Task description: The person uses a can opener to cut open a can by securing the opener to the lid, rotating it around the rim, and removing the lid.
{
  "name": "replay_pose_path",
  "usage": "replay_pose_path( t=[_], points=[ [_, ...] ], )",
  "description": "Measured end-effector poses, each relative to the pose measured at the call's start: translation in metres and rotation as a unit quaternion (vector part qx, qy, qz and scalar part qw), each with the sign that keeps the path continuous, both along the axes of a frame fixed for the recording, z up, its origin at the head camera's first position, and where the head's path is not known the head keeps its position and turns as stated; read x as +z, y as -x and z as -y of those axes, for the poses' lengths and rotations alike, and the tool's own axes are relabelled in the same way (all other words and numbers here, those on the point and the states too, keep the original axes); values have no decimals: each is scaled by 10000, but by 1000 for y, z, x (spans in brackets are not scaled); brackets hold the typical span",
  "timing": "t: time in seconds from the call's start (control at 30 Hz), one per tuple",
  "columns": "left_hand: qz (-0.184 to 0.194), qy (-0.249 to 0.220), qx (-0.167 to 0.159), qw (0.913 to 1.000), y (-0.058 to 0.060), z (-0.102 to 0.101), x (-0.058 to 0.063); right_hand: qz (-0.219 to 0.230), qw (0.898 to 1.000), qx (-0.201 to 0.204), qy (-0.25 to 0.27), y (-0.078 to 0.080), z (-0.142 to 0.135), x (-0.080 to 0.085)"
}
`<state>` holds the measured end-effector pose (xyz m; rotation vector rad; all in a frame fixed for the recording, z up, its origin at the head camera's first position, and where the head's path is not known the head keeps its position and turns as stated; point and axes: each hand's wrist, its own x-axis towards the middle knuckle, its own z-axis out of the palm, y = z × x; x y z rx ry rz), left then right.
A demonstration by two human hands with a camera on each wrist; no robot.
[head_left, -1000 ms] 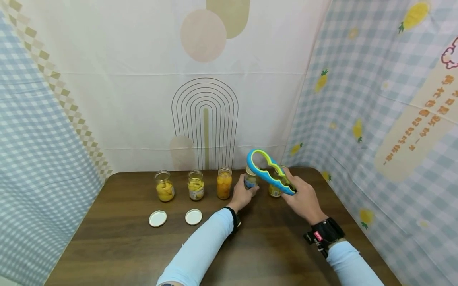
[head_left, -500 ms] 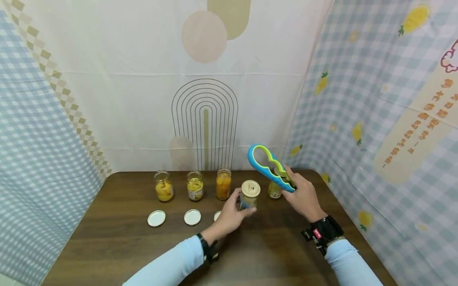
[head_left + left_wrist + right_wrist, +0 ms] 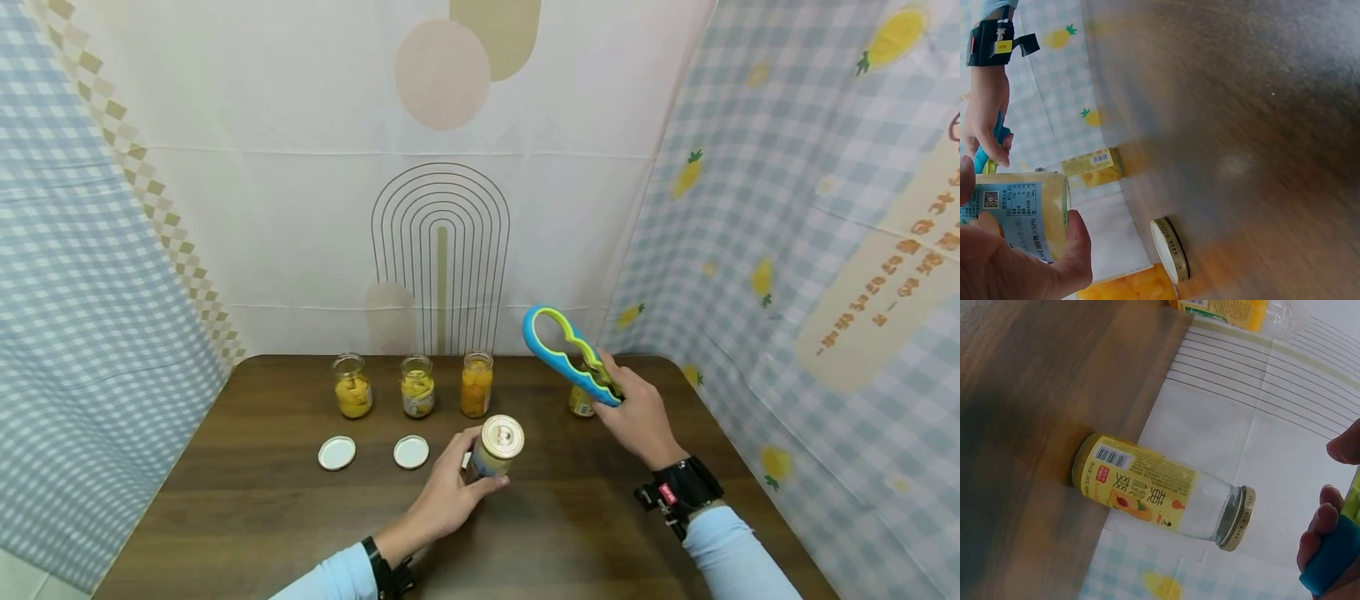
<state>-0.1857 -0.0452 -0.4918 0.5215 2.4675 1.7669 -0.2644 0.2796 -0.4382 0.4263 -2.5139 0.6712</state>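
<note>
My left hand (image 3: pixel 438 500) grips a glass jar (image 3: pixel 492 462) with a gold lid, raised above the table and tilted slightly. Its blue label (image 3: pixel 1019 209) faces the left wrist camera. In my right hand (image 3: pixel 641 417) is a blue and green jar opener (image 3: pixel 558 363), held up by its handle end, apart from the held jar. Behind the opener stands a lidded jar with a yellow label (image 3: pixel 1141 484), partly hidden in the head view. The right hand shows only partly in the right wrist view.
Three lidless jars of yellow and orange fruit stand along the back: a left jar (image 3: pixel 353 396), a middle jar (image 3: pixel 417 396) and an orange jar (image 3: pixel 476 385). Before them lie two lids, a left lid (image 3: pixel 337 453) and a right lid (image 3: pixel 411 452). Another lid (image 3: pixel 1170 250) is mostly behind my left hand.
The left hand has lifted the blue-labelled jar from the back row and brought it nearer and leftward. The right hand with the jar opener has stayed almost still.
</note>
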Motion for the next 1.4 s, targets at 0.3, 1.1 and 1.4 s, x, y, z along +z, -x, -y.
replay_pose_path(
  t=[0.3, 1.1, 1.4],
  points=[
    [-4, -29, 155, 9999, 5, 0, 1, -122, 9966, 810, -101, -33, 29, 22],
    [-167, -503, 241, 9983, 0, -13, 6, 912, 9775, 1033, -1598, -84, 76, 59],
    [-21, -595, 148, 9981, -1, -11, 5, 910, 9754, 982, -1750, -84, 78, 54]
  ],
)
